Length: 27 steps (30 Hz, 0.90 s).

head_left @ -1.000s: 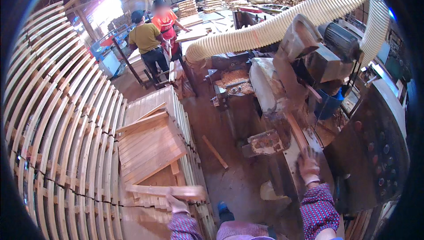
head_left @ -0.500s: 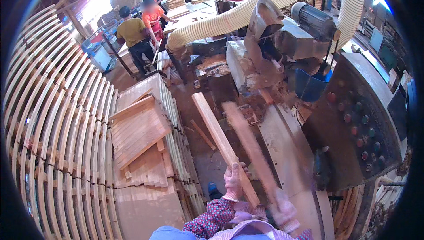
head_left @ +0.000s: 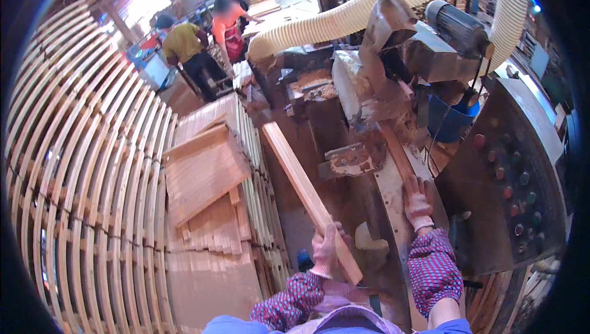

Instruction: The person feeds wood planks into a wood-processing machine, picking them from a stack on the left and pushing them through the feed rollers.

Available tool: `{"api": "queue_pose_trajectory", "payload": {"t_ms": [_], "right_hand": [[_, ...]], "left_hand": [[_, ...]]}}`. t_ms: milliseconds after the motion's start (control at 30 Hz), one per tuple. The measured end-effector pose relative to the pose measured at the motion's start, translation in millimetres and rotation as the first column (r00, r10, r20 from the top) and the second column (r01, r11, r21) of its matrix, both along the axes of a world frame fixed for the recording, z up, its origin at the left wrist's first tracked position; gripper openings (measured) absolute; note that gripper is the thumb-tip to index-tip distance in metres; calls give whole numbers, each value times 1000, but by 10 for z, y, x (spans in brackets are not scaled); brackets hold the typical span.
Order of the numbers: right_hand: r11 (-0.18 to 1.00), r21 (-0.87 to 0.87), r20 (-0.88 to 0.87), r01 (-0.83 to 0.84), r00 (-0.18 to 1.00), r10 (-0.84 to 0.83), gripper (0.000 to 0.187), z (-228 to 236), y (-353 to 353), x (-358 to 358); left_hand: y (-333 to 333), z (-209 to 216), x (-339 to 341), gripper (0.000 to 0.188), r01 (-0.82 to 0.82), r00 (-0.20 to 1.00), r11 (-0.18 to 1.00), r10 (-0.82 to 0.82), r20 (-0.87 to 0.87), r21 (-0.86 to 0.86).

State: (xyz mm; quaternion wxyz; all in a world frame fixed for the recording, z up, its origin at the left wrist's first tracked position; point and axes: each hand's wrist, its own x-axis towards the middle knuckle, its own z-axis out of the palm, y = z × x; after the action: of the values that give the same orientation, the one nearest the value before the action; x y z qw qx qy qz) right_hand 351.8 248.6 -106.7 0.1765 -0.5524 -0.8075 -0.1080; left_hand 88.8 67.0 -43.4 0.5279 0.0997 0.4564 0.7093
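Pale wood fills the left hand (head_left: 324,251): its grip is closed around a straight bar (head_left: 296,174) near the bar's lower end, the long part slanting up and to the left over the floor (head_left: 335,196). The right hand (head_left: 418,204) lies with its fingers stretched out over the near end of a browner strip (head_left: 398,159), its grip open. That strip rests on the machine's worktop (head_left: 388,202), its far end running up to the dusty housing (head_left: 384,103).

A ribbed cream hose (head_left: 362,14) sweeps across behind the housing; a motor (head_left: 456,25) sits to the right of it, with a blue bucket (head_left: 452,119) below. Red and green buttons dot the dark panel (head_left: 498,217) at right. Left of the held bar are stacked boards (head_left: 212,278) with a tilted panel (head_left: 206,171) on top, and beyond them a tall slatted stack (head_left: 92,168). Farther off, one person in an olive shirt (head_left: 184,42) bends beside another in orange (head_left: 227,30).
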Motion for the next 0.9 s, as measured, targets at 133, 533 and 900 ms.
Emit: {"api": "queue_pose_trajectory", "payload": {"t_ms": [133, 533, 900], "right_hand": [[683, -468, -743, -560, 668, 39, 73, 557, -834, -661], [907, -419, -193, 40, 972, -132, 62, 4, -2522, 726], [857, -443, 156, 264, 964, -216, 57, 202, -273, 53]], "left_hand": [[255, -195, 34, 41, -13, 999, 992, 6, 53, 125], [349, -1583, -3846, 85, -677, 707, 558, 313, -634, -480], [662, -1899, -5156, 45, -676, 693, 719, 695, 191, -161]]}}
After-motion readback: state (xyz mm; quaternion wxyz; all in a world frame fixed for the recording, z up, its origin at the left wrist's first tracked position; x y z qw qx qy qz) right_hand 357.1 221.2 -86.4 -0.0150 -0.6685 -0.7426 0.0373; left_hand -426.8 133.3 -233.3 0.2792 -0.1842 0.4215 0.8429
